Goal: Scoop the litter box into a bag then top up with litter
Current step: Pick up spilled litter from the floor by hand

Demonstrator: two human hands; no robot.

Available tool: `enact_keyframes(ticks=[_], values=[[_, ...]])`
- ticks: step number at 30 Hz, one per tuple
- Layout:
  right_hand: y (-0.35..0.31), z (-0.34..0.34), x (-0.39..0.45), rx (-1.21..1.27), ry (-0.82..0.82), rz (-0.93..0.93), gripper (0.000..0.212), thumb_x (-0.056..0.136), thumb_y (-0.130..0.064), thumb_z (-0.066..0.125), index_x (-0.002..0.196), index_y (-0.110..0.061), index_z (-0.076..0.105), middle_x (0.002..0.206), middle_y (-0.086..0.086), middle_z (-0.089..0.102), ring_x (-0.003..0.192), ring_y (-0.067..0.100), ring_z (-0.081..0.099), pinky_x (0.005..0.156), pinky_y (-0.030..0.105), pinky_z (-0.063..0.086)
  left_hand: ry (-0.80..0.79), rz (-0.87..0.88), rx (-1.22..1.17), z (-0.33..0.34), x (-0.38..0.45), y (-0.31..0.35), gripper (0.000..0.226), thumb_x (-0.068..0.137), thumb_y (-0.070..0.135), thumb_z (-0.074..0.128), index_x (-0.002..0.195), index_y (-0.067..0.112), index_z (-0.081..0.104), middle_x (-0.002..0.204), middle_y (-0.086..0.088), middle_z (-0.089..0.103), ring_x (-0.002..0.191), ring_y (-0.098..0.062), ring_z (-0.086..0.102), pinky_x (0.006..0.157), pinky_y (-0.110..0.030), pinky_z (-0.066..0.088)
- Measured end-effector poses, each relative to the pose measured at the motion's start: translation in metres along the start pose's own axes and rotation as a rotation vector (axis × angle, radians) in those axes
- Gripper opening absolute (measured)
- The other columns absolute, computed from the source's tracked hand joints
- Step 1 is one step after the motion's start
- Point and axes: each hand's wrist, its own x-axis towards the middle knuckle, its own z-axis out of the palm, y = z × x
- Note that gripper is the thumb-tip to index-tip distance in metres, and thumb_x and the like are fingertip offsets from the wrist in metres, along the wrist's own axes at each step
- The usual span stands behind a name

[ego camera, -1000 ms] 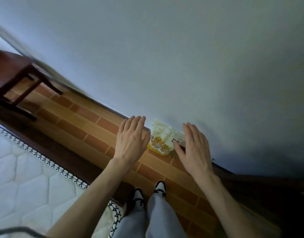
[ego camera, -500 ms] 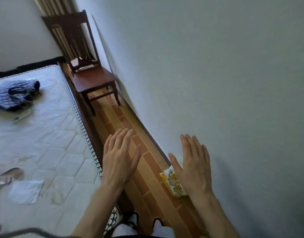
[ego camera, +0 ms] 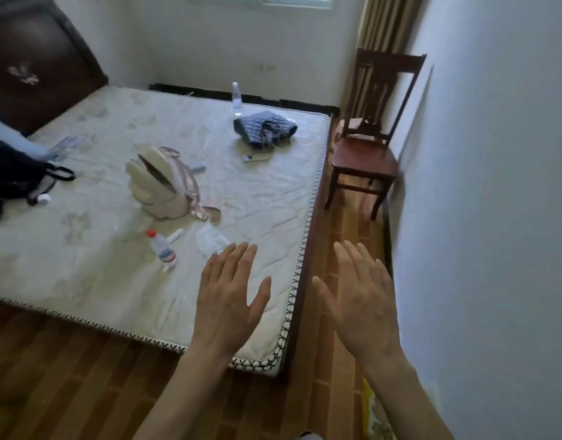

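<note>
- Down by the pale wall, at the frame's bottom right, a yellow printed litter bag (ego camera: 373,414) lies on the brick-patterned floor (ego camera: 340,360), partly hidden behind the right forearm.
- Right hand (ego camera: 363,304) hovers above it, fingers spread wide, holding nothing.
- Left hand (ego camera: 230,300) is equally flat and empty over the quilted cream mattress (ego camera: 260,211) corner.
- Farther off: a clear red-capped bottle (ego camera: 161,249), a beige backpack (ego camera: 160,185), a dark wooden chair (ego camera: 367,147).

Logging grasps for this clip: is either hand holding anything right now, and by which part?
Nothing is held. The left hand and right hand are both open, fingers straight, in the air.
</note>
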Motion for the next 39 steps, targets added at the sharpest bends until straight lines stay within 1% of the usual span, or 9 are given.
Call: enact_keyframes(ticks=[6, 10, 14, 16, 23, 27, 30, 34, 39], values=[[-0.126, 0.034, 0.009, 0.122, -0.047, -0.294, 0.067, 0.101, -0.056, 0.043, 0.154, -0.016, 0.039, 0.156, 0.006, 0.045, 0.147, 0.023, 0.037, 0.119, 0.046, 0.032, 0.088, -0.286, 0.098, -0.073, -0.072, -0.090, 0.057, 0.100, 0.044, 0.051, 0.148, 0.012, 0.049, 0.149, -0.005, 0.053, 0.142, -0.024, 0.044, 0.118, -0.047, 0.034], [-0.214, 0.054, -0.003, 0.186, -0.092, -0.424, 0.066, 0.102, -0.056, 0.040, 0.155, -0.017, 0.035, 0.157, 0.006, 0.043, 0.148, 0.023, 0.035, 0.121, 0.044, 0.028, 0.108, -0.442, 0.134, -0.116, -0.131, -0.148, 0.056, 0.101, 0.045, 0.049, 0.148, 0.014, 0.048, 0.148, -0.003, 0.053, 0.140, -0.020, 0.043, 0.118, -0.045, 0.034], [-0.289, 0.076, -0.027, 0.230, -0.121, -0.535, 0.065, 0.101, -0.054, 0.044, 0.153, -0.015, 0.040, 0.155, 0.006, 0.045, 0.147, 0.024, 0.036, 0.120, 0.044, 0.030, 0.122, -0.580, 0.175, -0.148, -0.188, -0.202, 0.059, 0.103, 0.053, 0.036, 0.147, 0.016, 0.048, 0.149, -0.002, 0.052, 0.142, -0.019, 0.042, 0.122, -0.042, 0.028], [-0.322, 0.091, -0.042, 0.255, -0.134, -0.598, 0.063, 0.102, -0.053, 0.046, 0.152, -0.015, 0.041, 0.155, 0.005, 0.045, 0.147, 0.023, 0.036, 0.119, 0.044, 0.032, 0.131, -0.636, 0.198, -0.161, -0.214, -0.227, 0.058, 0.104, 0.052, 0.036, 0.149, 0.017, 0.046, 0.151, -0.002, 0.050, 0.143, -0.017, 0.040, 0.123, -0.041, 0.027], [-0.429, 0.124, -0.080, 0.324, -0.225, -0.775, 0.062, 0.102, -0.054, 0.045, 0.152, -0.018, 0.041, 0.156, 0.002, 0.045, 0.147, 0.020, 0.036, 0.120, 0.043, 0.032, 0.207, -0.862, 0.233, -0.198, -0.283, -0.287, 0.055, 0.103, 0.051, 0.043, 0.147, 0.019, 0.048, 0.149, -0.004, 0.053, 0.140, -0.017, 0.042, 0.112, -0.049, 0.044], [-0.481, 0.143, -0.080, 0.357, -0.265, -0.882, 0.062, 0.101, -0.054, 0.047, 0.152, -0.018, 0.042, 0.155, 0.001, 0.047, 0.147, 0.019, 0.036, 0.118, 0.044, 0.034, 0.233, -0.968, 0.264, -0.207, -0.301, -0.320, 0.056, 0.103, 0.053, 0.041, 0.147, 0.020, 0.049, 0.149, -0.003, 0.053, 0.140, -0.019, 0.045, 0.109, -0.050, 0.046], [-0.516, 0.161, -0.072, 0.393, -0.283, -0.963, 0.061, 0.102, -0.052, 0.048, 0.150, -0.016, 0.045, 0.154, 0.001, 0.047, 0.147, 0.018, 0.037, 0.119, 0.043, 0.033, 0.275, -1.043, 0.301, -0.210, -0.302, -0.346, 0.055, 0.103, 0.052, 0.042, 0.146, 0.019, 0.050, 0.150, -0.004, 0.053, 0.140, -0.021, 0.045, 0.116, -0.046, 0.040], [-0.565, 0.191, -0.054, 0.471, -0.311, -1.070, 0.058, 0.103, -0.048, 0.050, 0.149, -0.014, 0.047, 0.154, 0.002, 0.047, 0.148, 0.017, 0.036, 0.118, 0.043, 0.034, 0.319, -1.127, 0.357, -0.214, -0.293, -0.391, 0.054, 0.102, 0.051, 0.046, 0.145, 0.018, 0.051, 0.149, -0.005, 0.053, 0.141, -0.022, 0.044, 0.117, -0.038, 0.031], [-0.631, 0.232, -0.022, 0.417, -0.402, -1.204, 0.061, 0.103, -0.055, 0.042, 0.153, -0.018, 0.041, 0.159, 0.000, 0.040, 0.151, 0.016, 0.029, 0.119, 0.044, 0.033, 0.349, -1.239, 0.435, -0.223, -0.274, -0.444, 0.056, 0.102, 0.052, 0.044, 0.145, 0.016, 0.052, 0.149, -0.006, 0.053, 0.143, -0.023, 0.044, 0.118, -0.043, 0.034]])
